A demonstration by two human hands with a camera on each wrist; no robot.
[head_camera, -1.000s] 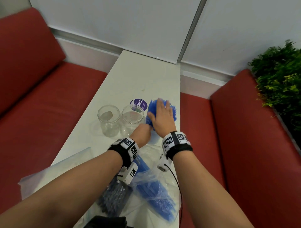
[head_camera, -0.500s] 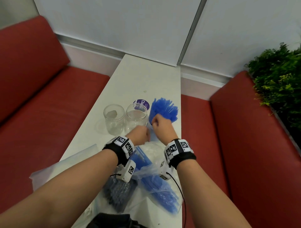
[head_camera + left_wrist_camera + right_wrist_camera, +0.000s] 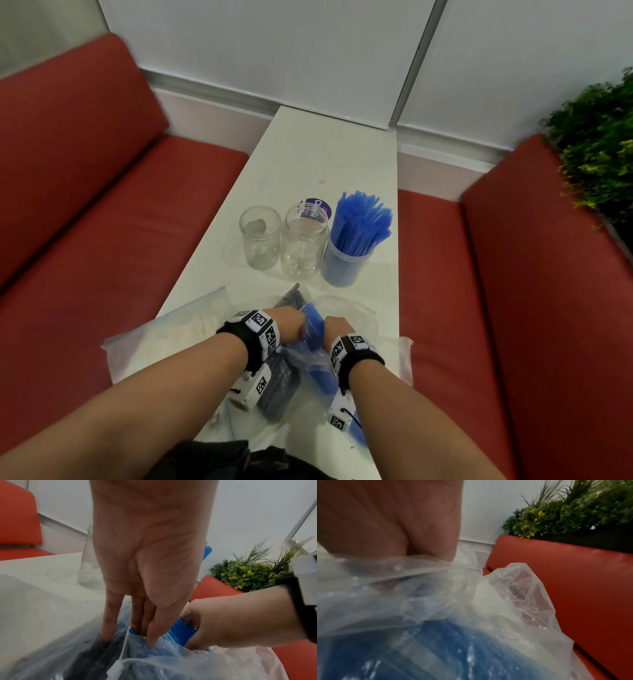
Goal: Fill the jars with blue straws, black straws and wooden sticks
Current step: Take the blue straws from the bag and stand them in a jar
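Observation:
Three clear jars stand in a row on the white table (image 3: 322,154). The right jar (image 3: 346,267) is packed with blue straws (image 3: 361,219); the middle jar (image 3: 303,243) is empty; the left jar (image 3: 260,240) holds only a small pale lump. Nearer me, a clear bag of blue straws (image 3: 313,370) lies beside a bag of black straws (image 3: 279,383). My left hand (image 3: 287,322) (image 3: 145,561) points its fingers down and pinches the blue bag's rim (image 3: 137,642). My right hand (image 3: 337,329) (image 3: 231,622) grips a bunch of blue straws (image 3: 180,630) at the bag's mouth.
A clear bag of pale wooden sticks (image 3: 185,332) lies at the table's near left. A purple round sticker (image 3: 318,205) is behind the middle jar. Red bench seats (image 3: 102,240) flank the narrow table, and green plants (image 3: 599,144) stand at the far right.
My right hand has left the blue straws standing in the right jar and come back to the bag. The left hand has also drawn back from the jars to the bag's mouth.

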